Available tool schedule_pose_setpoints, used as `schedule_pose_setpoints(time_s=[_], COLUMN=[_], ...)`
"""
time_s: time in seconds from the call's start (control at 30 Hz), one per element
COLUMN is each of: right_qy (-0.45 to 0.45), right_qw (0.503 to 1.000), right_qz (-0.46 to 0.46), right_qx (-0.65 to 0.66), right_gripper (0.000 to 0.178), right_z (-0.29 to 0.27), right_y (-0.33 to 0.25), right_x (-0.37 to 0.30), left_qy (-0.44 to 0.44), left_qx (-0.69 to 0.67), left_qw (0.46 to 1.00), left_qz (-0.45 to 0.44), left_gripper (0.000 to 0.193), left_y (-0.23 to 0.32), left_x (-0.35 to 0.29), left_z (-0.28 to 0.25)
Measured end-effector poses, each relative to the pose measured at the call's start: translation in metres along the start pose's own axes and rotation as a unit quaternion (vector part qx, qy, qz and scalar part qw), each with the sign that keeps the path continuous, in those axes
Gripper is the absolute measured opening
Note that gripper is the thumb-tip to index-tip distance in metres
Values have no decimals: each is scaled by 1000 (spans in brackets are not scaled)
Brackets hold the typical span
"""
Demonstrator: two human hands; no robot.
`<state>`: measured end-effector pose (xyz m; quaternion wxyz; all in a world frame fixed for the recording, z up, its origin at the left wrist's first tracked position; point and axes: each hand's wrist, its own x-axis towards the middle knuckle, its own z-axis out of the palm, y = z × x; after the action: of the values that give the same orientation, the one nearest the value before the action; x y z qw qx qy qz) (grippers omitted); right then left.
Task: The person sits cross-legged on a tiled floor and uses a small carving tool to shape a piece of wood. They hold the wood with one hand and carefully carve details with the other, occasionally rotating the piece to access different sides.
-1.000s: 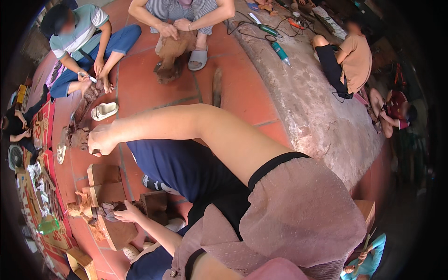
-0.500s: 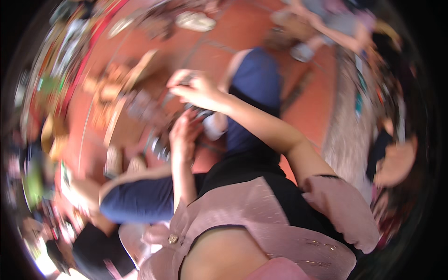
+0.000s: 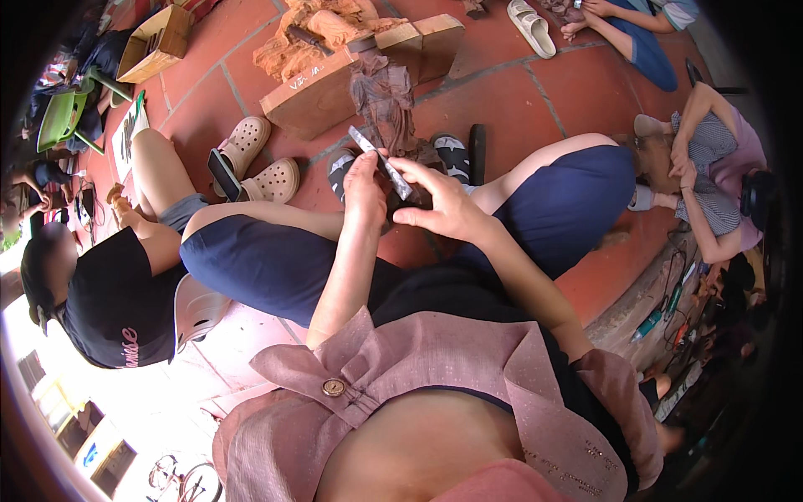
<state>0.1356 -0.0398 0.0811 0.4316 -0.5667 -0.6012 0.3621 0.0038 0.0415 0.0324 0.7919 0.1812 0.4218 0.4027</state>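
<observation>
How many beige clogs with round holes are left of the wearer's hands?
2: the upper clog farther left, and the lower clog below it, nearer the left hand. More could be hidden.

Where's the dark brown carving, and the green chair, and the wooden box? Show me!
Dark brown carving [image 3: 385, 94]: head view, on the middle of its body.
Green chair [image 3: 58, 120]: head view, on its broad green panel.
Wooden box [image 3: 165, 58]: head view, on its outer side wall.
</observation>
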Motion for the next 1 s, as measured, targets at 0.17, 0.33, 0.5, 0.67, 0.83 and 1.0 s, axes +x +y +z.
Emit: schedule_pose_setpoints(time_s=[0.17, 0.33, 0.5, 0.67, 0.83, 1.0], right_qy=[82, 81, 99, 147, 152, 151], right_qw=[960, 869, 889, 927, 938, 957], right_qz=[171, 284, 287, 223, 243, 199], right_qx=[206, 396, 343, 263, 193, 146], right_gripper=[37, 21, 23, 27, 28, 29], right_z=[2, 7, 19, 23, 33, 17], right_y=[54, 78, 78, 102, 122, 95], right_x=[23, 50, 72, 95, 68, 90], left_qy=[-61, -120, -78, -58, -67, -76], left_qx=[167, 261, 254, 262, 206, 227], left_qw=[984, 957, 964, 963, 974, 971], left_qz=[30, -26, -33, -6, -61, 14], left_gripper=[20, 20, 21, 21, 21, 20], left_y=[-18, -31, -24, -14, -32, -20], left_x=[5, -7, 4, 38, 21, 27], left_z=[10, 22, 29, 34, 21, 31])
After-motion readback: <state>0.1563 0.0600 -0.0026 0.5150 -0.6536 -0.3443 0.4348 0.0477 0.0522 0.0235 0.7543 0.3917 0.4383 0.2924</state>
